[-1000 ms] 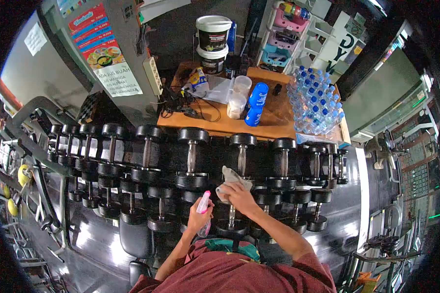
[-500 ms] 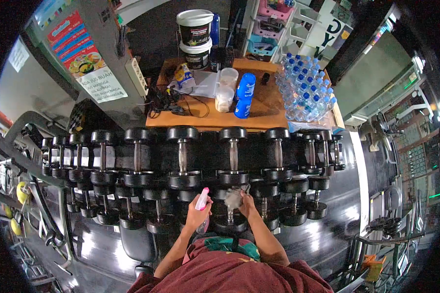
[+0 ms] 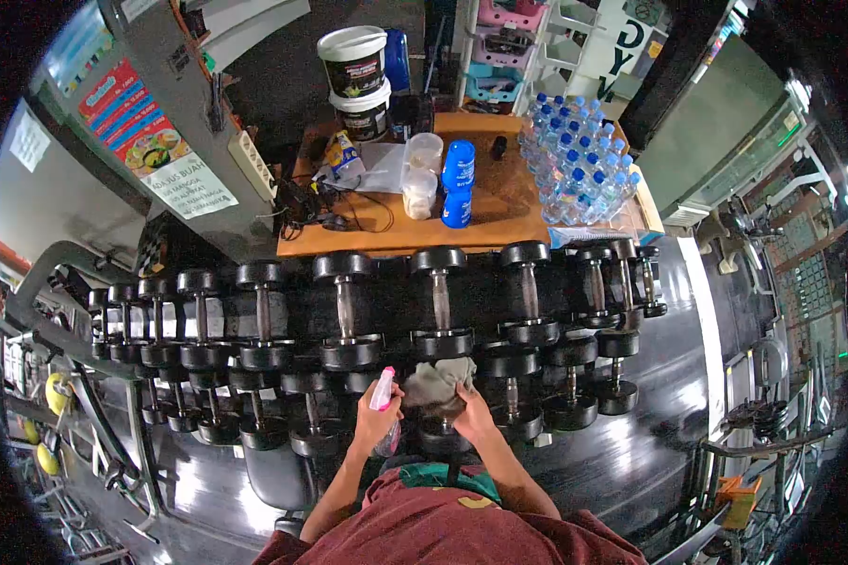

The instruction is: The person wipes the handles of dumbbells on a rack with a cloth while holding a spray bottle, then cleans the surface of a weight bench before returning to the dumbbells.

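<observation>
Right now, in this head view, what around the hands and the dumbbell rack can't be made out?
- Dumbbell under the grey cloth: mostly covered by the cloth and the right hand.
- Spray bottle: its body is hidden by the left hand; only the pink head shows.
- Tub labels: too small to read.
- Far-left rack end: warped and dark at the lens edge.

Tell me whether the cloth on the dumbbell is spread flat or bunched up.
Bunched up: the grey cloth sits crumpled in folds over a lower-rack dumbbell, with the right hand gripping its edge.
</observation>
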